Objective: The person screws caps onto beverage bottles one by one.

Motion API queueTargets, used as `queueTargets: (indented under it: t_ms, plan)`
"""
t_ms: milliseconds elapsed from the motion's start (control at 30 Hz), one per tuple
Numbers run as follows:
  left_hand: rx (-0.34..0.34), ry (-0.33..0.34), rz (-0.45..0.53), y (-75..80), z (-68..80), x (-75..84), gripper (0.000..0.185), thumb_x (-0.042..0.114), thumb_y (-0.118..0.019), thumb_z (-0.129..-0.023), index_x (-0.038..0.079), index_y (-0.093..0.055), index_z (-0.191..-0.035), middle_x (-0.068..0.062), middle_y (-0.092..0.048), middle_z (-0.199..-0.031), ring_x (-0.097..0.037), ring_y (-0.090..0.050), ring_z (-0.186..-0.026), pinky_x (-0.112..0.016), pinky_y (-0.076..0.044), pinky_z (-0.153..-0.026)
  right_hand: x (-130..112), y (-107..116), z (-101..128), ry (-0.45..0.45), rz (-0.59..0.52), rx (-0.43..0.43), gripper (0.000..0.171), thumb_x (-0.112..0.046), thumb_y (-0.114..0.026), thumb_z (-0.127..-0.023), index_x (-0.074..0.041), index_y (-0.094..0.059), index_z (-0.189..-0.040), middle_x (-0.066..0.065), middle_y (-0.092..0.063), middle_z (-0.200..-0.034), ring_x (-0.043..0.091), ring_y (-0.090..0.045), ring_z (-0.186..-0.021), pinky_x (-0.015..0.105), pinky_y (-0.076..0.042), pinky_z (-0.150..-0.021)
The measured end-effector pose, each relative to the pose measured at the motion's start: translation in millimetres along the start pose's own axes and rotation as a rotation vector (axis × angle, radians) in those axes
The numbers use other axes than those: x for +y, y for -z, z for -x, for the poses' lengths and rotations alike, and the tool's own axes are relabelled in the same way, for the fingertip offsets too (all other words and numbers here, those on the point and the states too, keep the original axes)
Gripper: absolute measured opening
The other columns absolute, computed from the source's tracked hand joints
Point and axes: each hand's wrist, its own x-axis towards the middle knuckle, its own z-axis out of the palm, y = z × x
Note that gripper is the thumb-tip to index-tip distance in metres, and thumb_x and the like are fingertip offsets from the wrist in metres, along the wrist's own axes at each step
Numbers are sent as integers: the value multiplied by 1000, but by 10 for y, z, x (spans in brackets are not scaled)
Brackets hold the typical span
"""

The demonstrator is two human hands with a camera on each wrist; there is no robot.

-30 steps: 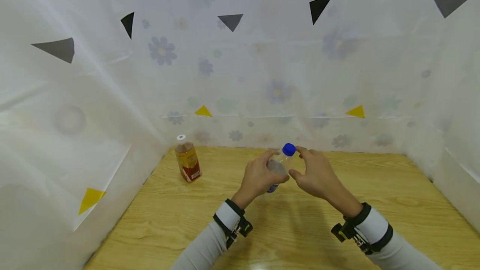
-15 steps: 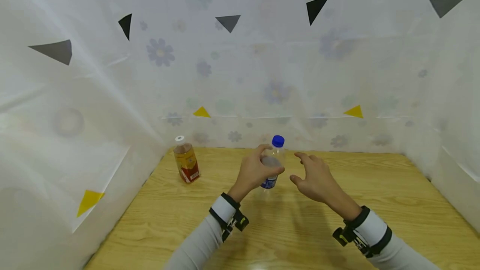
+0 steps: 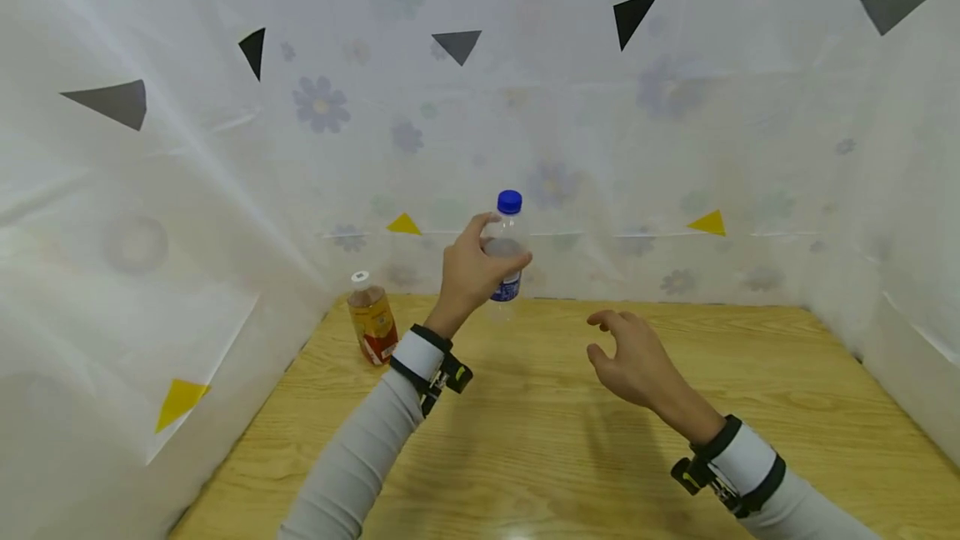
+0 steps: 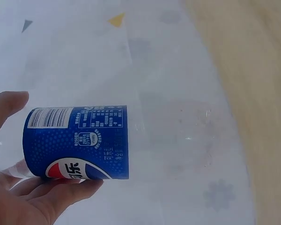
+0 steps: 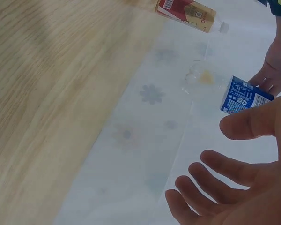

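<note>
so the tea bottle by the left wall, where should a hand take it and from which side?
Probably round the labelled body of the tea bottle, coming from the right or front. It stands upright on the table close to the left curtain wall, so that side is cramped. The right hand is free; the left hand holds the blue-capped bottle.

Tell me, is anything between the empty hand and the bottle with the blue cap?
Nothing visible. The right hand hovers open above the wooden table; the clear plastic blue-capped bottle is up in the left hand, only air between.
</note>
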Motion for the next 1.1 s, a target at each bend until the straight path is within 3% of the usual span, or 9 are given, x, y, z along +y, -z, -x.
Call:
queueTargets:
  t_ms: [267,533,867,1100]
  plan:
    - [142,57,-9,298,-195,-204,73,43,-81,-84,19,-51,-146,-19,-68,-126,-36,-69,-110,-54,-60,-81,40,-26,22,-9,24,-75,32,-15,-61,-96,-2,-65,-125,20,-66,-117,36,-65,-100,48,-54,-76]
    - [247,156,-20,514,-199,-468,76,44,-81,-82,17,-51,-146,-21,-66,-128,-38,-65,-114,-56,-58,-85,58,-67,40,-15,34,-93,31,-17,-61,-97,-1,-66,-123,20,-67,-116,33,-66,-96,47,-55,-75]
    - [295,288,3,603,-29,-885,75,39,-82,-83,14,-49,-145,-20,-64,-130,-38,-65,-112,-56,-56,-86,76,-95,67,-25,29,-111,30,-17,-61,-96,-2,-65,-122,19,-66,-113,33,-66,-95,45,-55,-73]
    - [336,317,18,545,163,-1198,77,37,-83,-82,8,-49,-144,-22,-61,-133,-40,-63,-115,-57,-55,-90,102,-110,86,-27,44,-116,31,-16,-62,-95,-2,-65,-122,19,-68,-111,34,-67,-96,47,-55,-74]
